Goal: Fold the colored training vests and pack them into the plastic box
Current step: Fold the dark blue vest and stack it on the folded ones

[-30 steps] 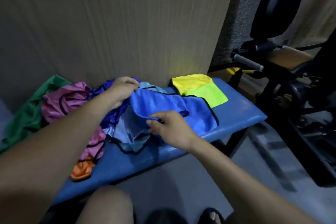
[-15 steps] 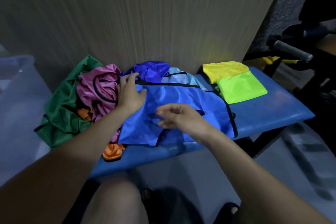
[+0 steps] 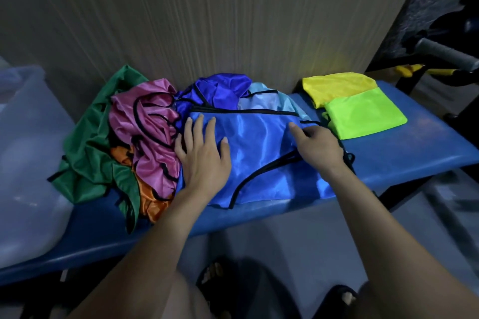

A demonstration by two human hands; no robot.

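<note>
A shiny blue vest (image 3: 261,153) with black trim lies spread on the blue bench (image 3: 404,153). My left hand (image 3: 204,155) presses flat on its left part, fingers straight. My right hand (image 3: 318,145) rests on its right part, fingers stretched toward the middle. Behind it lie a darker blue vest (image 3: 217,90) and a light blue vest (image 3: 269,101). To the left is a heap of pink (image 3: 150,132), green (image 3: 90,147) and orange (image 3: 150,202) vests. Folded yellow (image 3: 337,85) and lime green (image 3: 363,114) vests sit at the right. The clear plastic box (image 3: 28,153) stands at the far left.
A wood-grain wall (image 3: 207,21) rises right behind the bench. Dark gym equipment with a grey padded handle (image 3: 445,55) stands at the right. My knee and sandalled feet (image 3: 215,282) are below the bench's front edge, on a grey floor.
The blue vest went from bunched in both hands to laid flat on the bench. My left hand let go and now presses it flat; my right hand slid rightward. The camera turned left.
</note>
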